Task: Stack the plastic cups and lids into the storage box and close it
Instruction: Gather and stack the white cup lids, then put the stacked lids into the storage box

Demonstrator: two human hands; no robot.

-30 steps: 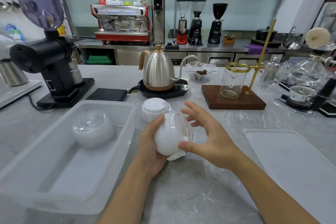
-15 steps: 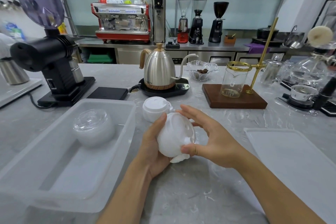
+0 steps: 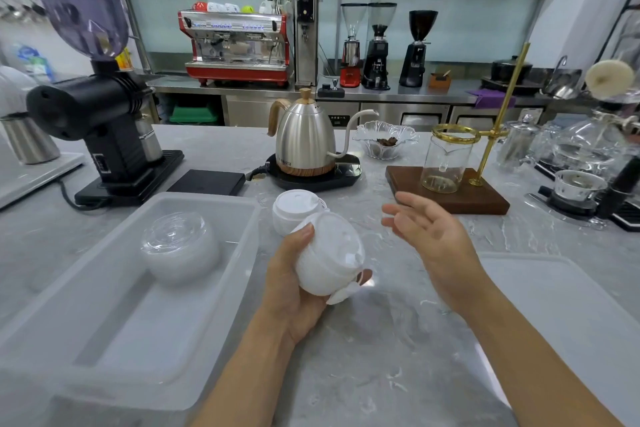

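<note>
white lids (image 3: 329,253) in left hand (image 3: 294,288), fingers wrapped round

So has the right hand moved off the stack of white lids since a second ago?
Yes. The right hand has let go of the white lid stack and pulled up and right, toward the wooden stand base; only the left hand holds it.

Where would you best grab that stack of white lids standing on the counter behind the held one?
By its ribbed sides just under the top lid, coming from above. The white lid stack stands upright with free counter to its right, where the open right hand hovers.
</note>
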